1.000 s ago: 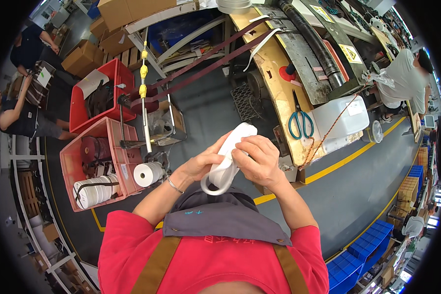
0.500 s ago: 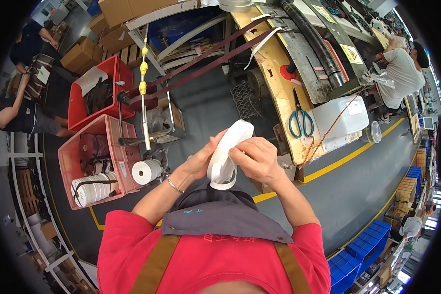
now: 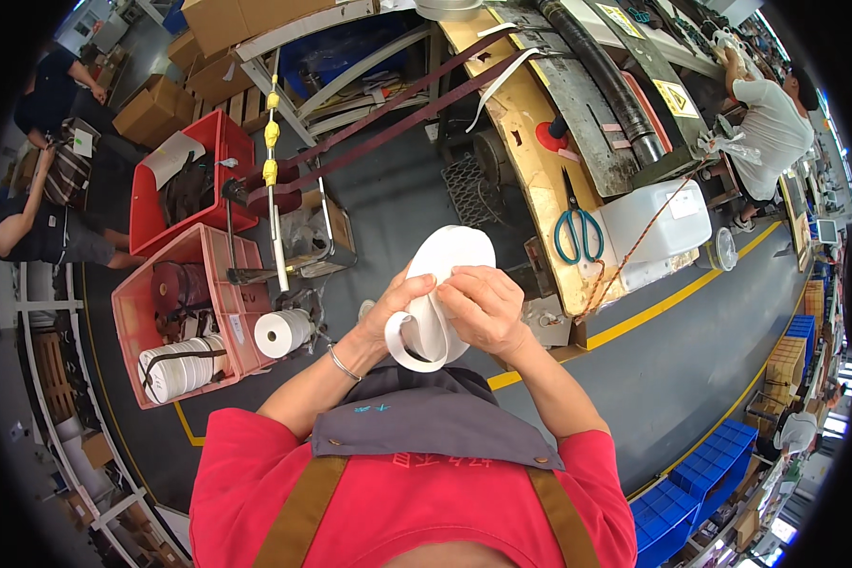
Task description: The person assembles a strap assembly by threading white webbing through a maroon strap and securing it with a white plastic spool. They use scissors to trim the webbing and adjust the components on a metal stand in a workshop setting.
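Both hands' fingers pinched on white roll point(image 3: 456, 251): left hand point(image 3: 388, 308) at its left side, right hand point(image 3: 486, 308) at its right. Roll before the belly, long axis pointing away, leaning right. Loop point(image 3: 394, 341) hangs bodyward. Scissors point(image 3: 575, 210) ahead-right, on bench point(image 3: 540, 189).

White roll point(image 3: 454, 253) hides some fingers of the left hand point(image 3: 388, 309); top edge cuts off a cardboard box point(image 3: 246, 21); label point(image 3: 687, 204) on plastic tub point(image 3: 642, 233) too small to read
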Motion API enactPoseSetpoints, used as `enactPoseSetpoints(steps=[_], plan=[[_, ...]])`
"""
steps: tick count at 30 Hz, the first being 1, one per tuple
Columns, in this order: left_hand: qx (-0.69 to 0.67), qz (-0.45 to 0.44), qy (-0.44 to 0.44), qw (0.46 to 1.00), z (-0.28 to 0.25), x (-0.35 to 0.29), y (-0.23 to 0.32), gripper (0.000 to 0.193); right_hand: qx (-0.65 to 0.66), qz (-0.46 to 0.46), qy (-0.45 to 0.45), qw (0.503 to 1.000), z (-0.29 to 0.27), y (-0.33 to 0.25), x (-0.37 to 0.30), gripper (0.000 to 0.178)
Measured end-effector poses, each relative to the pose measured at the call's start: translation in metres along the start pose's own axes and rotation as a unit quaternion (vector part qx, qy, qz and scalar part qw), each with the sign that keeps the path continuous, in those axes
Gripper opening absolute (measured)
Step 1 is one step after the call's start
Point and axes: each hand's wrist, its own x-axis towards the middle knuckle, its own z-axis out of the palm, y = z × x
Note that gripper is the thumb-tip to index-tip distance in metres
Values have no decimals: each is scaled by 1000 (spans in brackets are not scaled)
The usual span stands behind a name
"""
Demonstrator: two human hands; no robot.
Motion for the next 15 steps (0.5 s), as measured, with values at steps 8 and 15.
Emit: enactPoseSetpoints(steps=[8,15], plan=[[-14,52,3,999,-6,7,-3,53,114,49,4,992,0,2,0,17],[-64,80,-14,995,-8,18,18,51,279,218,17,935,-42,-10,-10,8]])
